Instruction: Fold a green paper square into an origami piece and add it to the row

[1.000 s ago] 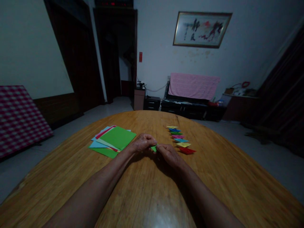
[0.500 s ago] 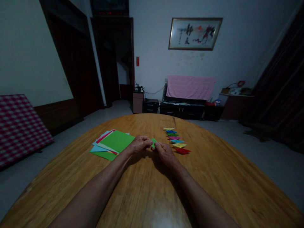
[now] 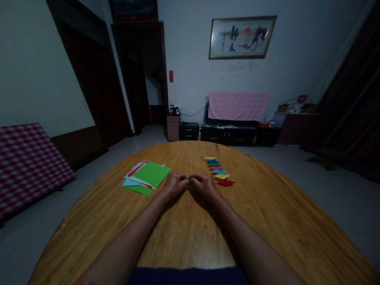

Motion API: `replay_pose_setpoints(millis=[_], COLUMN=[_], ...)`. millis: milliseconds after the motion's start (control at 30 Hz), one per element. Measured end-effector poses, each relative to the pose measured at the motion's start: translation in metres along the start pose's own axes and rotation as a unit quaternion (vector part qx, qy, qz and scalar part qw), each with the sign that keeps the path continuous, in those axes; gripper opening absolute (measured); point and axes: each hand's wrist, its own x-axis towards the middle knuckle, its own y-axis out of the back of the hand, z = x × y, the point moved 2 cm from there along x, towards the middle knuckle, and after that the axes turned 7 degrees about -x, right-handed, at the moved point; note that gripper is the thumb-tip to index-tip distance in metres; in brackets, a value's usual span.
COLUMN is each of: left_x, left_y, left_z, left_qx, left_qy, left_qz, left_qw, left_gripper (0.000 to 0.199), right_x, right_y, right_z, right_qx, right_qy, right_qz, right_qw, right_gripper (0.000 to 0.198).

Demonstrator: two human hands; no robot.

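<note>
Between my two hands is a small folded piece of green paper (image 3: 189,181), mostly covered by the fingers. My left hand (image 3: 175,185) pinches its left side, and my right hand (image 3: 204,184) pinches its right side, with the fingertips almost meeting. Left of my left hand lies a loose stack of coloured paper (image 3: 152,174), green on top with red, white and light blue edges below. Beyond and right of my right hand runs a row of several small folded paper boats, the nearest being a red paper boat (image 3: 225,183).
All of this is on a round wooden table (image 3: 190,241). Across the room a pink cloth (image 3: 238,106) hangs over a screen on a low dark cabinet (image 3: 228,135). A red-checked panel (image 3: 32,166) leans at the far left.
Both hands have closed in around the green paper, hiding more of it; the right hand has turned further over it. The view has shifted slightly, showing dark blue cloth at the bottom.
</note>
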Motion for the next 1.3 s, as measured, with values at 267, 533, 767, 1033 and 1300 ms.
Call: replay_pose_setpoints(millis=[267,533,767,1033,1300], left_x=[0.005,0.002,0.001,0.003,0.004], left_y=[-0.007,-0.007,-0.008,-0.004,0.002], left_z=[-0.011,-0.012,-0.009,-0.010,-0.014], left_qx=[0.082,0.089,0.174,0.174,0.084], left_qy=[0.007,-0.046,-0.056,-0.095,-0.078], left_qz=[0.047,0.027,0.042,0.057,0.062], left_qw=[0.995,0.995,0.982,0.978,0.991], left_gripper=[0.016,0.019,0.019,0.018,0.018], right_x=[-0.008,-0.008,-0.005,-0.004,-0.002], right_y=[-0.007,-0.009,-0.009,-0.009,-0.010], right_z=[-0.004,0.003,0.003,0.004,0.006], right_qx=[-0.014,0.002,-0.037,-0.008,0.080], right_qy=[-0.027,-0.041,-0.051,-0.062,-0.133], right_qz=[-0.010,0.001,0.024,0.031,0.032], right_qw=[0.999,0.999,0.998,0.998,0.987], right_gripper=[0.025,0.024,0.025,0.023,0.025])
